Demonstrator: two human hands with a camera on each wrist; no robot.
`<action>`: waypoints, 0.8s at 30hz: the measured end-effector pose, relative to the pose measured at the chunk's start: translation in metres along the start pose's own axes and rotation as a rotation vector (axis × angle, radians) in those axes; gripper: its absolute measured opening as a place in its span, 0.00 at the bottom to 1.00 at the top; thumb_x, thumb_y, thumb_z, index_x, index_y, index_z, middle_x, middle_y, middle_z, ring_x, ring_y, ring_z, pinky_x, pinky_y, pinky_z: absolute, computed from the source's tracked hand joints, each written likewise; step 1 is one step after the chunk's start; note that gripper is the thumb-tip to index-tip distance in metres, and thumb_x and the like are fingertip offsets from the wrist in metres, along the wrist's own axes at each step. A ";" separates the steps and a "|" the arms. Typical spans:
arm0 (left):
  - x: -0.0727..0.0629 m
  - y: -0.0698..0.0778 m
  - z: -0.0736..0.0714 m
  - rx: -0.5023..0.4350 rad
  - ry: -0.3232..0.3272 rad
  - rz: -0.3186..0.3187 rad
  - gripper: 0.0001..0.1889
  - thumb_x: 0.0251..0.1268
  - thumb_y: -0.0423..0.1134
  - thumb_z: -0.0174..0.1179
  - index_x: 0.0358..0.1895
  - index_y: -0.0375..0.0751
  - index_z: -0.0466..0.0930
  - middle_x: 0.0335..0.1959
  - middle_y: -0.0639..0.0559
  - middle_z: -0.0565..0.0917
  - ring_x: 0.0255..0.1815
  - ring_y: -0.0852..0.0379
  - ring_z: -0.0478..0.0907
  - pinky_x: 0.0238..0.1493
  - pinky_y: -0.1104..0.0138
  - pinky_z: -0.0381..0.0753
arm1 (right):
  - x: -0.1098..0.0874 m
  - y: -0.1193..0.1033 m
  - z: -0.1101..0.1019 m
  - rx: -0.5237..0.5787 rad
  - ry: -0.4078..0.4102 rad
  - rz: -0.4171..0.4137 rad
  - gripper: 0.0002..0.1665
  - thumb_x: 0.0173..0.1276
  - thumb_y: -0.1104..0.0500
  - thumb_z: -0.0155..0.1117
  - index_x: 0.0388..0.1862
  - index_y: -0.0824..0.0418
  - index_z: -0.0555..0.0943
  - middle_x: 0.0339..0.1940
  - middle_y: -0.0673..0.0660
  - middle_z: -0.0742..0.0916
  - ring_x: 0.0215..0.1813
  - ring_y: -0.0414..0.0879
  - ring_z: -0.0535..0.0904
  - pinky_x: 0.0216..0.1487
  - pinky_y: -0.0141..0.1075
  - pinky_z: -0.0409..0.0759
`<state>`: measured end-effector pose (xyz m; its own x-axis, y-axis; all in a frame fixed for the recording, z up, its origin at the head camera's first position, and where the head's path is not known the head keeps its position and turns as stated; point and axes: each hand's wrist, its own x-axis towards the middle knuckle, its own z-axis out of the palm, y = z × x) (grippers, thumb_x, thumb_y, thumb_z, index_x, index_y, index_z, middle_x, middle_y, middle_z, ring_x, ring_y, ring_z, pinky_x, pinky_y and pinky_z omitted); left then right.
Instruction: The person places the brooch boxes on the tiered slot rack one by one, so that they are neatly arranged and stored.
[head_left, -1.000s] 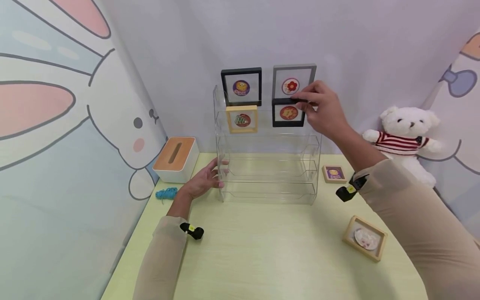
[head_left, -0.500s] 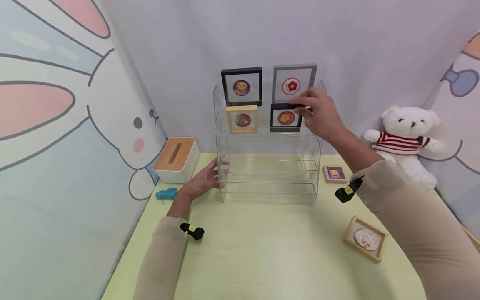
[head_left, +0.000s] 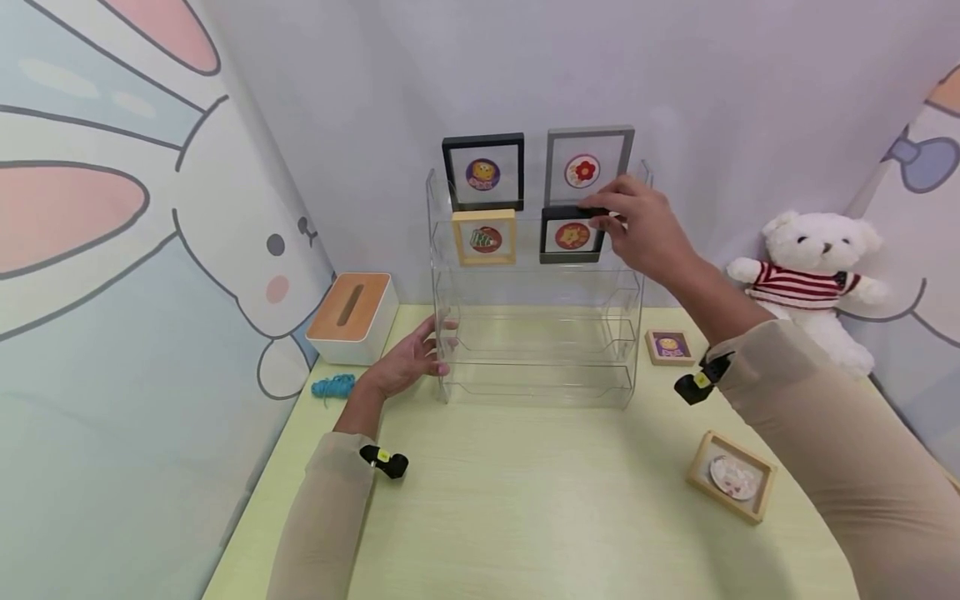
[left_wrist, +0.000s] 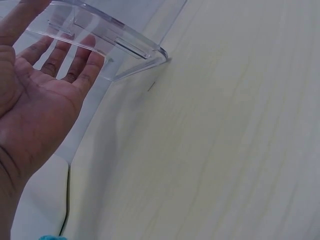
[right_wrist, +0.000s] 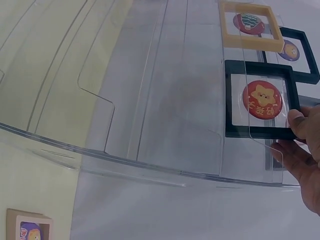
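Note:
A clear tiered display rack stands on the table against the back wall. On its second tier from the top, my right hand pinches the top edge of a small black picture frame with a red star badge inside. Its lower edge is at the tier. My left hand holds the rack's left side low down; the left wrist view shows fingers at the clear panel. Beside the pinched frame stands a yellow frame. Above are a black frame and a grey frame.
Two wooden frames lie on the table at right: a small one and a larger one. A white teddy bear sits behind them. At left are a tissue box and blue yarn.
My right hand has lowered the black star frame slightly and a little left, to the tier; over the last half second it has stayed there. The left hand has not moved.

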<state>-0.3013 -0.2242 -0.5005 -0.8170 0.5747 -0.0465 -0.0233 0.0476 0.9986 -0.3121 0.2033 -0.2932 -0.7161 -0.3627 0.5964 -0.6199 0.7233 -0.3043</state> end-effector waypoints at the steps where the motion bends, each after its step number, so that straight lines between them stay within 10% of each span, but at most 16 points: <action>1: 0.000 0.000 0.000 0.000 0.000 0.002 0.53 0.73 0.20 0.64 0.91 0.60 0.48 0.90 0.45 0.55 0.88 0.38 0.56 0.67 0.64 0.80 | 0.000 0.000 -0.001 0.000 0.000 -0.003 0.19 0.80 0.70 0.67 0.65 0.62 0.90 0.55 0.66 0.85 0.49 0.60 0.82 0.45 0.46 0.75; 10: -0.002 0.002 0.001 0.003 0.003 0.005 0.53 0.72 0.21 0.65 0.91 0.58 0.48 0.90 0.43 0.55 0.88 0.38 0.57 0.66 0.65 0.80 | -0.007 0.006 -0.012 0.053 -0.009 0.027 0.20 0.77 0.68 0.71 0.66 0.63 0.89 0.58 0.64 0.86 0.58 0.61 0.89 0.60 0.53 0.88; 13: -0.002 0.002 0.001 0.004 0.001 0.006 0.53 0.72 0.22 0.66 0.91 0.58 0.49 0.90 0.43 0.55 0.89 0.37 0.56 0.66 0.65 0.81 | -0.011 0.009 -0.019 0.074 0.021 0.021 0.19 0.76 0.68 0.73 0.64 0.63 0.90 0.57 0.64 0.87 0.57 0.60 0.91 0.60 0.35 0.88; 17: -0.001 0.001 0.001 0.004 0.001 0.002 0.51 0.73 0.20 0.63 0.91 0.58 0.49 0.90 0.42 0.54 0.89 0.37 0.56 0.66 0.65 0.80 | -0.021 0.015 -0.030 0.119 0.100 0.033 0.18 0.74 0.68 0.75 0.62 0.64 0.91 0.54 0.63 0.89 0.55 0.44 0.90 0.56 0.14 0.78; 24: -0.002 0.002 0.001 -0.015 -0.012 -0.003 0.52 0.73 0.22 0.64 0.92 0.57 0.47 0.91 0.34 0.49 0.88 0.38 0.56 0.68 0.63 0.78 | -0.047 0.037 -0.051 0.157 0.166 0.162 0.17 0.74 0.64 0.77 0.60 0.60 0.92 0.50 0.48 0.88 0.51 0.21 0.80 0.53 0.12 0.76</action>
<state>-0.2991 -0.2246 -0.4983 -0.8099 0.5845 -0.0501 -0.0349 0.0372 0.9987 -0.2851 0.2770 -0.2942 -0.7556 -0.1392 0.6401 -0.5529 0.6596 -0.5092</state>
